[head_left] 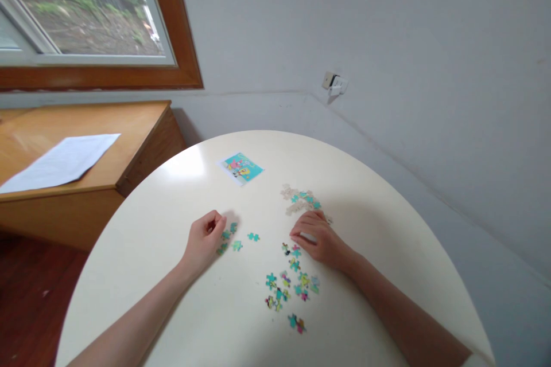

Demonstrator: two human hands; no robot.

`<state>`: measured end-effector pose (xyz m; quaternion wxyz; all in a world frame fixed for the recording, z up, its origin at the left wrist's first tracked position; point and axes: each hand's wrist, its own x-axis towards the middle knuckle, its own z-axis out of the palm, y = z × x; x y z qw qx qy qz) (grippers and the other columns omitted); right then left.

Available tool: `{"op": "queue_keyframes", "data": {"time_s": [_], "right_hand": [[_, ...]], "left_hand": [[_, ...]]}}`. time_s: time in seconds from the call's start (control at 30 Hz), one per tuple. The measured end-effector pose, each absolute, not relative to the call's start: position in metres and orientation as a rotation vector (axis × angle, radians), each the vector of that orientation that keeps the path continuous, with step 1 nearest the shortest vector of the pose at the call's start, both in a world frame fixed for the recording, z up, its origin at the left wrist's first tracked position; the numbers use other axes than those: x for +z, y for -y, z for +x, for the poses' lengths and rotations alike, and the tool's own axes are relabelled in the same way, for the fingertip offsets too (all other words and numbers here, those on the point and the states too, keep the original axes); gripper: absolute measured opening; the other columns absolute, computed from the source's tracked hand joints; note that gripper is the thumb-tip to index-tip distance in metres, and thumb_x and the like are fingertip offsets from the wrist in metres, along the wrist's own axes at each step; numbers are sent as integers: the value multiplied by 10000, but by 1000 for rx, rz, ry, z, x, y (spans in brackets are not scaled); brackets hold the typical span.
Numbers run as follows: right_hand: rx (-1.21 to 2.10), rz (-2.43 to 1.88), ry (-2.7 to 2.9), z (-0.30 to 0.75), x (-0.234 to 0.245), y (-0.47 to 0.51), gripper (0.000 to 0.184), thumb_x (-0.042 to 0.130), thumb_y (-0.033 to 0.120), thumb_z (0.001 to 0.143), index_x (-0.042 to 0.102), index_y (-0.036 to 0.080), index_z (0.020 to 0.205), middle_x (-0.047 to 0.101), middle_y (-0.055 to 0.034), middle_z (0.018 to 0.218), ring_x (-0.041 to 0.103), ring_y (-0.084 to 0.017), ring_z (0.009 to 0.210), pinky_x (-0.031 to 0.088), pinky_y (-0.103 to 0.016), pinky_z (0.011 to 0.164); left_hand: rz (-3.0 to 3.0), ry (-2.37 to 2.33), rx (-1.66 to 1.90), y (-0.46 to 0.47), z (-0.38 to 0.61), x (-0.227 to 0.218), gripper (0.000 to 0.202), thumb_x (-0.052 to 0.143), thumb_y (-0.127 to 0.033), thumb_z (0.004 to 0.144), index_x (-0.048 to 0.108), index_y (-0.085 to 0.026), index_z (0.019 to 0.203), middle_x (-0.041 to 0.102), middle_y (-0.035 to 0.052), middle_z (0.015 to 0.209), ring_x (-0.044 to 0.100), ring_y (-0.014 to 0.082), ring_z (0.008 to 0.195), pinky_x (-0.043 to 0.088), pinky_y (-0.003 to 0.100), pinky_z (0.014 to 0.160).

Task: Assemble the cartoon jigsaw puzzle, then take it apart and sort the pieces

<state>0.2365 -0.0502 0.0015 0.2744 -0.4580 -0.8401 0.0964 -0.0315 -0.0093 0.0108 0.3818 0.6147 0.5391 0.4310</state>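
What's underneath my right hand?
The glossy white round table shows around your bare right hand, and small grey and teal jigsaw pieces lie just beyond it. Whatever the palm covers is hidden.

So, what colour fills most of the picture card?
The picture card is mostly turquoise; head view.

Wood-framed window (92, 11), white paper (64, 160), wall socket (339, 85)

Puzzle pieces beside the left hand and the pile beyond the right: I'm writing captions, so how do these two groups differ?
The left pieces show teal and green, while the far pile is mostly pale grey-beige with some teal. The left pieces are few and spread; the far pile has more, crowded together. The left pieces lie nearer the person than the far pile. Both lie on the white table.
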Motion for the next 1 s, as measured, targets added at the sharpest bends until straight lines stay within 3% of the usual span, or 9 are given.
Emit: {"op": "queue_keyframes", "data": {"time_s": [0.2, 0.3, 0.53, 1.0], "right_hand": [[170, -1225, 2246, 237, -2, 51, 83, 613, 286, 775, 633, 232, 834, 668, -26, 833, 574, -178, 837, 333, -360, 830], [-53, -1459, 2042, 241, -4, 48, 147, 501, 270, 850, 644, 239, 854, 671, -41, 876, 571, -190, 888, 312, -378, 860], [-287, -1830, 1931, 252, -17, 36, 330, 356, 262, 903, 580, 256, 1146, 510, -108, 1297, 424, -251, 1210, 267, -440, 949], [-107, -1962, 2092, 252, -21, 32, 398, 309, 332, 925, 481, 267, 1277, 463, -91, 1363, 382, -232, 1270, 235, -471, 1013]], "left_hand": [[1577, -1375, 1103, 10, -31, 12, 305, 489, -375, 715, 376, -181, 508, 316, -60, 460, 307, 75, 463, 248, 202, 452], [1589, -1388, 1106, 10, -31, 13, 315, 491, -380, 709, 371, -181, 497, 320, -60, 452, 311, 75, 462, 251, 199, 449], [1574, -1370, 1120, 10, -30, 13, 319, 498, -388, 703, 366, -184, 496, 319, -61, 439, 306, 73, 445, 249, 198, 438], [1581, -1377, 1100, 10, -31, 12, 317, 495, -390, 708, 369, -185, 501, 316, -62, 453, 301, 76, 453, 246, 205, 454]]}}
